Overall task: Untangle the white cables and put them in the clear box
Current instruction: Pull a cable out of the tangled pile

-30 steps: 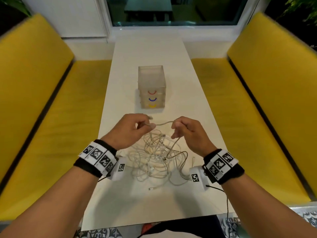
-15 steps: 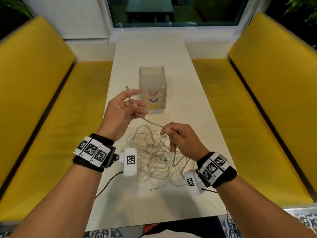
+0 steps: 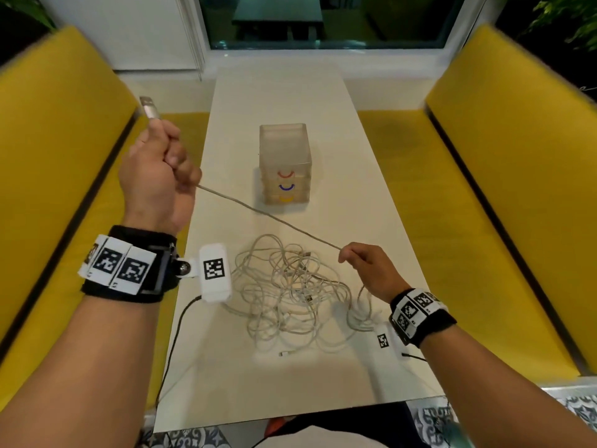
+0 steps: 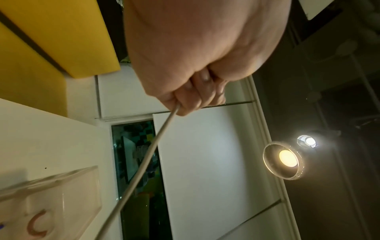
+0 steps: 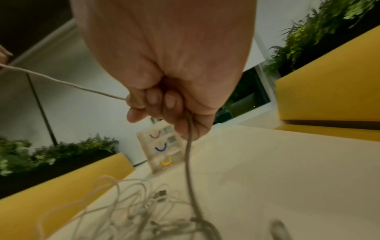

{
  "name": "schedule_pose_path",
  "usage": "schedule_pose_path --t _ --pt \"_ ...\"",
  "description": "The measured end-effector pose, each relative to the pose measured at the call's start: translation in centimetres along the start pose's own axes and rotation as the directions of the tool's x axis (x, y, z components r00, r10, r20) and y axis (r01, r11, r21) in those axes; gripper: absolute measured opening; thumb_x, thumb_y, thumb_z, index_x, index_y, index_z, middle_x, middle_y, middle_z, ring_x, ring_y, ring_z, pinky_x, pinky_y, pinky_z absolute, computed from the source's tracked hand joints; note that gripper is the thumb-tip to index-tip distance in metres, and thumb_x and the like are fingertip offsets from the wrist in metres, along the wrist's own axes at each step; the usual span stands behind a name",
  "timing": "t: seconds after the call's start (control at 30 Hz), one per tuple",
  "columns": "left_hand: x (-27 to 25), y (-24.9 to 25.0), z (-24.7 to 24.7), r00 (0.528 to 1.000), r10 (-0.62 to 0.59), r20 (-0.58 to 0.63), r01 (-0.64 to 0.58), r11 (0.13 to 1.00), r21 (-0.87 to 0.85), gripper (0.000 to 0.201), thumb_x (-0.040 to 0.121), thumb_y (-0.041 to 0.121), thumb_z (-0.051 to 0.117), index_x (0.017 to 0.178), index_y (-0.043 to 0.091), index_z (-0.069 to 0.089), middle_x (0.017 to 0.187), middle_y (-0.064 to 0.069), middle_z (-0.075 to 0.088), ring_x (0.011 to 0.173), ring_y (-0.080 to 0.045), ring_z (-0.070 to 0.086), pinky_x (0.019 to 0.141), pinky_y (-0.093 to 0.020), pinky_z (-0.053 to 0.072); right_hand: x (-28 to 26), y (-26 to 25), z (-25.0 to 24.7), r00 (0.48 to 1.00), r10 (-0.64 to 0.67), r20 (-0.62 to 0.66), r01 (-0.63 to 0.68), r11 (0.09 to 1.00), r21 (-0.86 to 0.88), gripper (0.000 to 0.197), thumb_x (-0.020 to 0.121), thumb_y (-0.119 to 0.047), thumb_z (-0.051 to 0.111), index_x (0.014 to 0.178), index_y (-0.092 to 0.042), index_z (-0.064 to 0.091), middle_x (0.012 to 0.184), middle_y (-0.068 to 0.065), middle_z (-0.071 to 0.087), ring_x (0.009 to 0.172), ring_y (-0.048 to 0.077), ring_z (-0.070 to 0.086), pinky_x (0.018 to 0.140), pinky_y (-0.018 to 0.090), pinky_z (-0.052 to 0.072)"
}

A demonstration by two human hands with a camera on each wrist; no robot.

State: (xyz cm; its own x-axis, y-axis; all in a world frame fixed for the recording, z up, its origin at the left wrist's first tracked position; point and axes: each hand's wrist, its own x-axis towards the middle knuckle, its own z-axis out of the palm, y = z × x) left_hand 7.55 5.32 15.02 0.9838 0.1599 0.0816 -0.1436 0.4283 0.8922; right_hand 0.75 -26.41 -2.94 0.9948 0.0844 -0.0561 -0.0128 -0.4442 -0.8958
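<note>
A tangle of white cables (image 3: 290, 292) (image 5: 144, 207) lies on the white table (image 3: 290, 383) between my arms. My left hand (image 3: 161, 166) (image 4: 191, 97) is raised over the table's left edge, fist curled round one white cable (image 3: 265, 215) (image 4: 144, 164); its metal plug (image 3: 149, 108) sticks out above the fist. That cable runs taut down to my right hand (image 3: 365, 266) (image 5: 162, 107), which grips it above the pile's right side. The clear box (image 3: 285, 163) (image 5: 162, 149) (image 4: 51, 203), with red, blue and yellow arcs, stands mid-table beyond the pile.
Yellow bench seats (image 3: 58, 176) (image 3: 504, 176) flank the table on both sides. A window (image 3: 323, 21) closes the far end. A loose cable plug (image 3: 286, 353) lies near the pile's front. A black wire (image 3: 174, 344) hangs from my left wrist camera.
My left hand has pulled the cable end up and out to the left, drawing a long taut length from the pile. My right hand has shifted right and lower, still gripping the cable.
</note>
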Motion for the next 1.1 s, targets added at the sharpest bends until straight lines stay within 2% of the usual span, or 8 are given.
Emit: schedule_pose_path --t 0.13,0.3,0.4,0.53,0.73,0.83,0.93,1.1 --pt "-0.1 0.9 -1.2 0.994 0.098 -0.048 -0.100 0.994 -0.044 0.034 0.109 0.028 0.035 0.080 0.021 0.052 0.056 0.008 0.029 0.047 -0.010 0.018 0.045 -0.025 0.021 0.1 3.0 -1.0 0.991 0.097 -0.090 -0.101 0.994 -0.044 0.025 0.100 -0.010 0.056 0.079 -0.015 0.070 0.075 -0.007 0.065 0.065 -0.005 0.055 0.070 0.020 0.041" --pt "0.1 1.4 -3.2 0.985 0.157 -0.075 -0.151 0.986 0.075 0.035 0.107 0.027 0.037 0.078 0.023 0.056 0.055 0.007 0.031 0.047 -0.010 0.019 0.045 -0.026 0.020 -0.3 4.3 -2.5 0.950 0.187 -0.249 -0.201 0.979 -0.033 0.029 0.100 -0.007 0.051 0.079 -0.012 0.070 0.069 -0.001 0.060 0.063 0.013 0.048 0.064 0.030 0.038" --pt "-1.1 -0.5 -2.3 0.995 0.095 0.009 -0.093 0.944 0.316 0.031 0.105 0.027 0.046 0.077 0.024 0.060 0.055 0.011 0.038 0.047 -0.008 0.027 0.043 -0.023 0.023 0.5 1.9 -2.0 0.966 0.115 -0.231 -0.127 0.991 -0.039 0.028 0.099 -0.009 0.055 0.076 -0.017 0.070 0.075 -0.002 0.067 0.067 0.006 0.056 0.069 0.027 0.042" --pt "-3.6 -5.1 1.0 0.949 -0.046 0.312 -0.181 0.732 0.657 0.016 0.096 0.026 0.066 0.083 0.018 0.065 0.069 0.002 0.052 0.060 -0.009 0.042 0.058 -0.028 0.037 1.2 -4.1 -0.3 0.992 -0.094 -0.087 0.085 0.992 -0.095 0.021 0.098 -0.017 0.060 0.083 -0.016 0.074 0.082 -0.003 0.073 0.073 0.002 0.062 0.073 0.019 0.045" --pt "-5.7 -8.9 4.3 0.813 -0.263 0.519 -0.290 0.589 0.754 0.043 0.086 0.056 0.065 0.068 0.018 0.055 0.058 0.010 0.033 0.054 -0.009 0.030 0.055 -0.031 0.027 1.5 -10.5 0.5 0.933 -0.360 0.006 0.360 0.933 -0.028 0.017 0.097 -0.009 0.058 0.087 -0.007 0.072 0.076 0.003 0.069 0.070 0.015 0.060 0.066 0.033 0.047" --pt "-5.0 -8.6 4.6 0.802 -0.292 0.521 -0.275 0.594 0.756 0.053 0.090 0.052 0.066 0.060 0.011 0.049 0.055 0.007 0.034 0.052 -0.009 0.030 0.052 -0.029 0.026 1.3 -11.2 -0.2 0.947 -0.320 -0.042 0.322 0.943 0.083 0.021 0.099 -0.006 0.057 0.083 -0.009 0.071 0.070 -0.016 0.067 0.066 -0.001 0.057 0.064 0.015 0.043" --pt "-4.2 -7.9 4.1 0.823 -0.226 0.522 -0.294 0.617 0.730 0.051 0.099 0.038 0.061 0.056 0.016 0.043 0.053 0.007 0.031 0.050 -0.012 0.027 0.052 -0.028 0.024 1.2 -9.8 -0.6 0.972 -0.218 -0.092 0.228 0.966 0.119 0.022 0.099 -0.006 0.056 0.080 -0.009 0.065 0.056 -0.023 0.055 0.054 -0.001 0.047 0.056 0.009 0.034" --pt "-2.4 -5.3 2.6 0.905 0.005 0.426 -0.313 0.687 0.656 0.054 0.102 0.028 0.057 0.058 0.003 0.038 0.060 -0.002 0.026 0.054 -0.011 0.021 0.049 -0.023 0.019 0.6 -4.2 -0.9 0.985 -0.097 -0.141 0.111 0.990 0.092 0.024 0.098 -0.004 0.055 0.075 -0.010 0.062 0.064 -0.017 0.057 0.060 -0.002 0.048 0.062 0.014 0.038"
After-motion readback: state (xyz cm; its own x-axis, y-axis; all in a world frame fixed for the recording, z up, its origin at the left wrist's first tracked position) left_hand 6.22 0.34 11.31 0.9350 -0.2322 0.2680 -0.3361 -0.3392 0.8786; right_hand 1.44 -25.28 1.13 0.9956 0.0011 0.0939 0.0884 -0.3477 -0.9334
